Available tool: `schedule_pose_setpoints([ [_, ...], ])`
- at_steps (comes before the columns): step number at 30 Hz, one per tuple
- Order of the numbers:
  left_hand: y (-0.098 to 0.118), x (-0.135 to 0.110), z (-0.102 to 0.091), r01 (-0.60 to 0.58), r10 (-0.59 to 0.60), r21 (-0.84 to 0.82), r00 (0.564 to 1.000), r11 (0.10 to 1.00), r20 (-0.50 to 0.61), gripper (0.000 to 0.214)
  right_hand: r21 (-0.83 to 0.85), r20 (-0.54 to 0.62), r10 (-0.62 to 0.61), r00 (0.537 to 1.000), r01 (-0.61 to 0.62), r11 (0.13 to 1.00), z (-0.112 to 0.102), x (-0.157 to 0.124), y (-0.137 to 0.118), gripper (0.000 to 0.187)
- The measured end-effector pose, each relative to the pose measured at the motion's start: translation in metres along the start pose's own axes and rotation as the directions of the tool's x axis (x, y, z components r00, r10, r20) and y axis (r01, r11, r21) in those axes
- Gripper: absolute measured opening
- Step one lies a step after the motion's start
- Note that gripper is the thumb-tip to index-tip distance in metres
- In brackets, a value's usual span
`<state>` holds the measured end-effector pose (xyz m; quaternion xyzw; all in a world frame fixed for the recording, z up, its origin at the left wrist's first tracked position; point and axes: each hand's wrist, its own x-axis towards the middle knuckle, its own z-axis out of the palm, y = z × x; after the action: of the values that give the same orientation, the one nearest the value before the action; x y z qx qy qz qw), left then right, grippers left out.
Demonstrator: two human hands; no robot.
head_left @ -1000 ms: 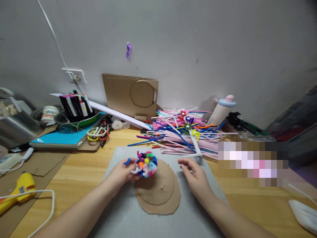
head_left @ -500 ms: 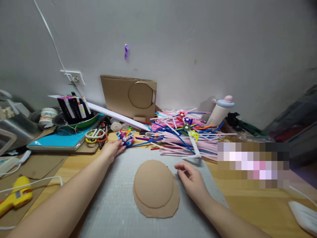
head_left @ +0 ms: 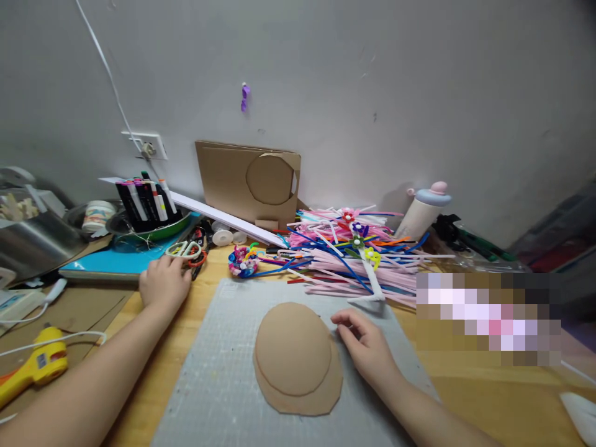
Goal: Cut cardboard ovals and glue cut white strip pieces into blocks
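My left hand [head_left: 165,284] is at the scissors [head_left: 187,250], its fingers over the near side of their pale handles. The fingertips are hidden, so I cannot tell whether they grip. My right hand [head_left: 365,344] hovers or rests by the cardboard's right edge, fingers loosely bent, thumb apart from the index finger, nothing visible between them. A round cardboard disc [head_left: 293,351] lies on a larger cardboard piece [head_left: 302,405], whose rim shows mostly at the near side. Both lie on a grey cutting mat [head_left: 209,385].
A small colourful cluster [head_left: 243,262] sits behind the mat. Pipe cleaners [head_left: 354,273] are heaped farther back, with a flowered white stem [head_left: 370,276] over them. A yellow glue gun [head_left: 44,360] with its cord lies left; a bottle [head_left: 423,208] and a pen holder [head_left: 149,205] stand near the wall.
My left hand has left the colourful cluster and moved left to the scissors. My right hand stays beside the cardboard. The whole view has shifted slightly.
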<state>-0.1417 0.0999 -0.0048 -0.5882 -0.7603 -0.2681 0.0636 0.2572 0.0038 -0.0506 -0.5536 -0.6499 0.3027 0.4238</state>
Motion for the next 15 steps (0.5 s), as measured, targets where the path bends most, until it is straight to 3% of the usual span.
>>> schedule_pose_setpoints([
  [3, -0.008, 0.004, 0.000, -0.169, 0.164, 0.098, 0.985, 0.981, 0.058, 0.029, 0.007, -0.001, 0.008, 1.000, -0.008, 1.000, 0.001, -0.001, 0.000, 0.017],
  [8, -0.010, 0.016, -0.002, -0.403, 0.377, 0.167, 0.911, 0.900, 0.165, 0.027, 0.013, 0.008, 0.037, 0.999, -0.037, 0.999, 0.002, -0.001, -0.002, 0.018],
  [11, -0.006, 0.025, -0.013, -0.465, 0.437, 0.214, 0.884, 0.859, 0.168, 0.027, 0.023, 0.015, 0.049, 0.999, -0.049, 0.999, 0.003, -0.001, -0.002, 0.019],
  [15, 0.000, 0.038, -0.036, -0.472, 0.458, 0.271, 0.881, 0.839, 0.119, 0.025, 0.033, 0.026, 0.048, 0.999, -0.048, 0.998, 0.002, -0.001, -0.001, 0.018],
])
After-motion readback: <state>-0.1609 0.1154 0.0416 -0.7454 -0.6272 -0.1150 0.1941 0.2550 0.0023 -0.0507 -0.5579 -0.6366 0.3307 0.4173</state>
